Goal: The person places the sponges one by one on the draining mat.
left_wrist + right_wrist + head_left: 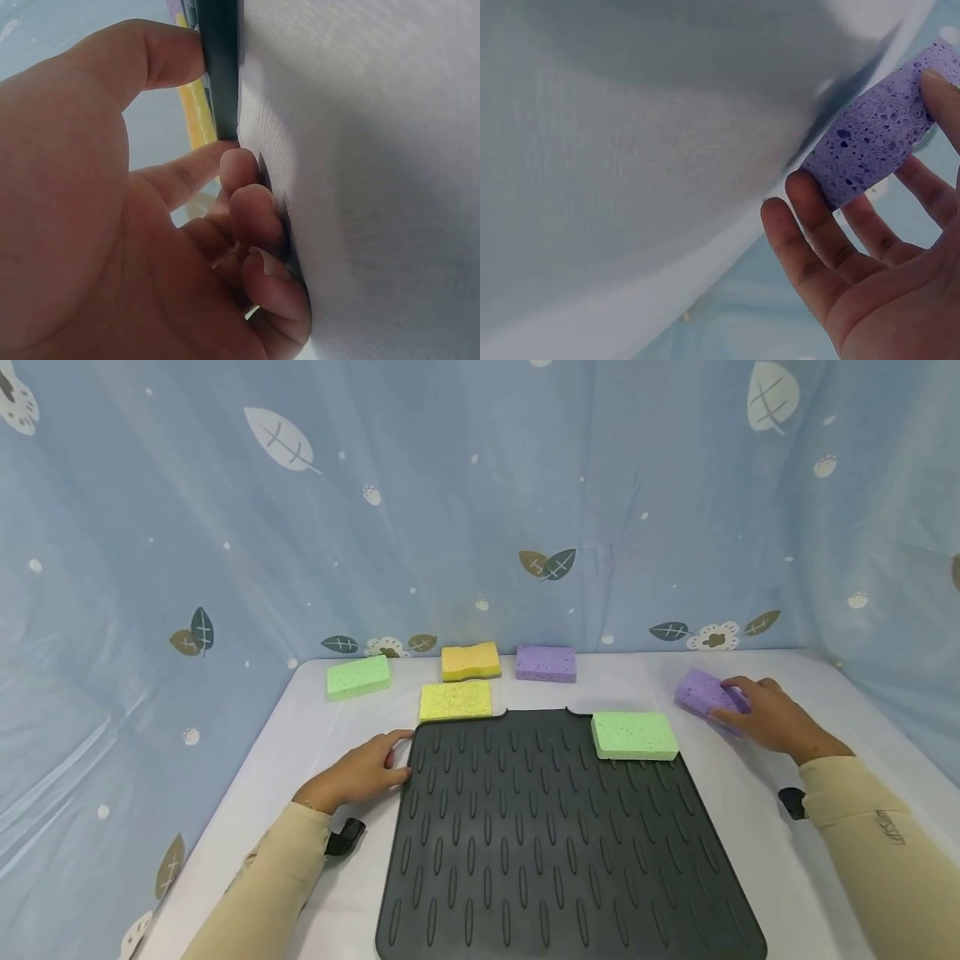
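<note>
In the head view, my right hand (768, 718) grips a purple sponge (703, 691) to the right of a dark ridged mat (540, 827). The right wrist view has the thumb on one side of this pitted sponge (870, 131) and fingers on the other; whether it touches the table I cannot tell. My left hand (360, 772) is at the mat's far left corner, thumb and index fingertips touching its edge. Close up in the left wrist view, that mat edge (219, 75) meets the thumb, while the remaining fingers (259, 217) bend loosely against the white cloth.
A green sponge (633, 737) lies over the mat's far right corner. Behind the mat are a speckled yellow sponge (455, 700), a wavy yellow sponge (471, 662) and another purple sponge (546, 663). Another green sponge (357, 677) lies far left. A blue curtain (450, 510) borders the white table (337, 710).
</note>
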`<action>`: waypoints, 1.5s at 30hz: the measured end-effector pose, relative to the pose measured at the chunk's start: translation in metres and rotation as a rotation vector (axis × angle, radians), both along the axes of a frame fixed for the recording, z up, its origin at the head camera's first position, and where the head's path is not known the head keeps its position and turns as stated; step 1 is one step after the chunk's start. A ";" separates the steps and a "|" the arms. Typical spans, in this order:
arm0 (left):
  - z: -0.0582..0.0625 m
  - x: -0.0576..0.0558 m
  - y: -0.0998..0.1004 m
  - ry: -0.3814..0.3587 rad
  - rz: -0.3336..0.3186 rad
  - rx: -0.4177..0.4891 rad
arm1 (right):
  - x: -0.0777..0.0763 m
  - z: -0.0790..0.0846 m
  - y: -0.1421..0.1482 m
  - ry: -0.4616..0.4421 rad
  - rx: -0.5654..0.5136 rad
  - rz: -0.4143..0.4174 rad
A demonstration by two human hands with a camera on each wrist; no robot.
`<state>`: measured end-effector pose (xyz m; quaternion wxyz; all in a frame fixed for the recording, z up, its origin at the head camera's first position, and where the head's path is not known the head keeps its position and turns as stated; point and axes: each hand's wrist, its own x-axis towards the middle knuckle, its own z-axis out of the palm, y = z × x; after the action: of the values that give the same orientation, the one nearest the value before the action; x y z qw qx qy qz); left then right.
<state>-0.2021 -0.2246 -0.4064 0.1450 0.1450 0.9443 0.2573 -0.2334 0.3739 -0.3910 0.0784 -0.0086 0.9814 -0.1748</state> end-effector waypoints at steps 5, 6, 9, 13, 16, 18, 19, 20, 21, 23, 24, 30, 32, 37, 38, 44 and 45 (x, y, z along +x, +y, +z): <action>0.000 -0.002 0.000 0.003 -0.006 0.002 | 0.010 0.004 -0.003 0.034 -0.036 0.007; 0.000 -0.002 0.000 0.002 -0.005 0.002 | 0.013 0.005 -0.004 0.046 -0.043 0.009; 0.000 -0.003 0.000 -0.001 0.000 0.002 | 0.021 0.008 -0.011 0.081 -0.062 0.017; -0.001 -0.002 -0.001 -0.009 0.004 0.002 | 0.032 0.011 -0.021 0.135 -0.072 0.033; 0.000 -0.002 0.000 -0.006 0.001 0.004 | 0.040 0.013 -0.028 0.176 -0.070 0.051; 0.001 -0.002 0.001 -0.006 0.001 0.009 | 0.044 0.014 -0.033 0.201 -0.071 0.067; 0.001 -0.001 0.001 -0.004 0.003 0.008 | 0.047 0.015 -0.035 0.214 -0.072 0.077; 0.002 -0.001 0.002 -0.004 0.004 0.010 | 0.049 0.016 -0.037 0.226 -0.073 0.086; 0.002 -0.001 0.002 -0.005 0.006 0.012 | 0.051 0.017 -0.040 0.236 -0.075 0.092; 0.003 0.000 0.003 -0.013 0.012 0.013 | 0.056 0.019 -0.044 0.251 -0.077 0.102; 0.003 0.000 0.003 -0.016 0.014 0.012 | 0.059 0.020 -0.047 0.260 -0.077 0.106; 0.001 0.000 0.002 -0.006 0.016 -0.001 | 0.073 0.024 -0.060 0.299 -0.087 0.131; 0.000 -0.001 0.002 0.000 0.013 -0.004 | 0.078 0.025 -0.063 0.308 -0.098 0.142; -0.002 -0.002 0.001 -0.012 0.010 -0.003 | 0.088 0.024 -0.070 0.326 -0.114 0.185; -0.002 -0.002 0.001 -0.014 0.012 -0.003 | 0.090 0.023 -0.071 0.329 -0.114 0.197; 0.000 -0.001 0.001 -0.010 0.016 0.010 | 0.098 0.026 -0.080 0.312 -0.087 0.262; 0.001 -0.001 0.001 -0.010 0.016 0.013 | 0.100 0.026 -0.082 0.311 -0.082 0.269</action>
<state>-0.2029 -0.2236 -0.4057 0.1466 0.1373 0.9430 0.2652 -0.1339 0.2923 -0.3650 -0.0518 -0.1698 0.9638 -0.1990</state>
